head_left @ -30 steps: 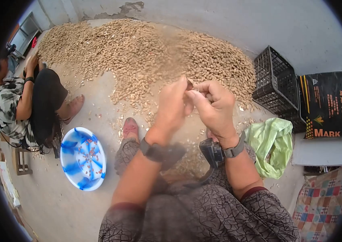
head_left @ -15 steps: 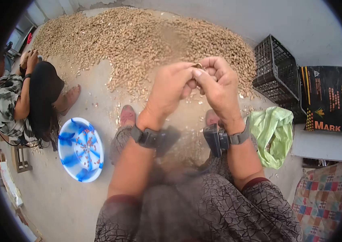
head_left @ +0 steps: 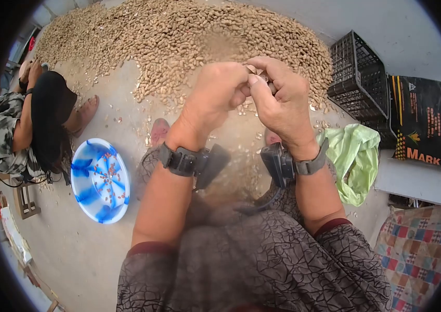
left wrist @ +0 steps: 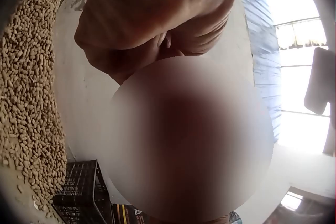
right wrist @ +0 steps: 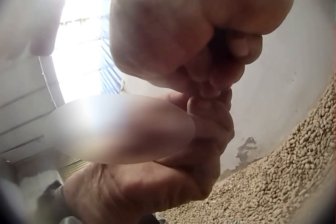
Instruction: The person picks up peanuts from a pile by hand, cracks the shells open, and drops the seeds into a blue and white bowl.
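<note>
In the head view both hands meet in front of the body, over the near edge of the peanut pile. My left hand pinches a peanut with its fingers curled. Thumb and forefinger of my right hand grip the same peanut, its cracked shell showing between the fingertips. Seen from the right wrist, the fingertips of the two hands press together, hiding most of the peanut. Left of my legs, a blue and white basin on the floor holds scattered reddish kernels.
Black plastic crates stand at the right by the wall. Near them are a black printed sack, a light green bag and a patterned cloth. Another person sits at the left beside a low wooden stool. Shell bits litter the floor.
Both hands have risen in the head view, staying together at the peanut. The left hand's fingers have turned in close to the right hand's. The basin and floor appear shifted as the view tilts.
</note>
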Available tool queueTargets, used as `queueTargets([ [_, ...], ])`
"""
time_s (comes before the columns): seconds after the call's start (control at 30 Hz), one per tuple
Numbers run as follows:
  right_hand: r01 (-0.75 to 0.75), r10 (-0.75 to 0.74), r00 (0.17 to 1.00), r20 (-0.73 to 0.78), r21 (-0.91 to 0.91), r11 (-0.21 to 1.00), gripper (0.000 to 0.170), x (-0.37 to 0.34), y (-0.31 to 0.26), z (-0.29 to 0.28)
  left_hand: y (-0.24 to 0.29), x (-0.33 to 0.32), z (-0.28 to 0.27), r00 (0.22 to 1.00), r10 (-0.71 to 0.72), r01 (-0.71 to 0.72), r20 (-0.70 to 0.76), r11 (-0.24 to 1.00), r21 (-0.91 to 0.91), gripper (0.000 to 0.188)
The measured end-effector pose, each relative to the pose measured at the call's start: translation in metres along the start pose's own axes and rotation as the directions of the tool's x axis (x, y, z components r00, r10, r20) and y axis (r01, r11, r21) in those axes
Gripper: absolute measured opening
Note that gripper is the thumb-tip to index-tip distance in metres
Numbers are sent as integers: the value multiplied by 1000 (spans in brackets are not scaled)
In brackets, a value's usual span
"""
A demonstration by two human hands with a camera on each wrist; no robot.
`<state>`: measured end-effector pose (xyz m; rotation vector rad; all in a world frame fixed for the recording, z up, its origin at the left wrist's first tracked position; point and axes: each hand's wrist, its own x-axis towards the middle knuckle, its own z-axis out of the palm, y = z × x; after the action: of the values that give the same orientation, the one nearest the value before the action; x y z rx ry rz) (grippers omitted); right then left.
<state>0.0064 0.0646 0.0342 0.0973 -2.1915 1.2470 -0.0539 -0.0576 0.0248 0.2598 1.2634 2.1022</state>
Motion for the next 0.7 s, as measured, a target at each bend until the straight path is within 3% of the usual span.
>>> queueTargets([
  [0.07,16,-15,999,34,-35,999,16,0,1,-1,2,0,1,1000,-10,10,-2,1000,4,14],
  [0.17,-35,34,999,16,50,998,14,0,-2,2,2,0,1,1000,-21,21,-6,1000,0,13],
  [0.23,-160,167,986,-6,241,957,13,0,-3,3,2,-1,1,1000,-28,28,-7,1000,-10,12],
  [0.27,-161,167,986,-7,240,957,13,2,-5,0,2,-1,1,998,-54,54,-21,999,-7,14],
  [0.37,-440,439,894,93,372,817,12,9,-10,-16,5,-2,-2,993,-89,87,-80,996,-25,19],
  [0.4,-439,438,894,92,372,818,12,10,-12,-21,6,-2,-3,987,-98,93,-124,995,-45,21],
  [0.5,-482,394,808,438,107,870,20,11,-10,-31,11,-4,-8,984,-60,50,-167,997,-60,19],
  [0.53,-476,390,812,434,107,873,20,11,-14,-32,12,-3,-9,985,-54,45,-162,997,-58,19],
  [0.6,-635,505,677,535,79,768,28,12,-24,-36,9,1,-11,987,-49,29,-152,991,-131,25],
  [0.67,-603,490,717,495,88,793,37,15,-16,-36,9,0,-12,993,-29,15,-116,992,-123,24],
  [0.7,-655,532,720,446,182,733,38,16,-15,-36,9,-2,-9,995,-23,12,-96,993,-116,24],
])
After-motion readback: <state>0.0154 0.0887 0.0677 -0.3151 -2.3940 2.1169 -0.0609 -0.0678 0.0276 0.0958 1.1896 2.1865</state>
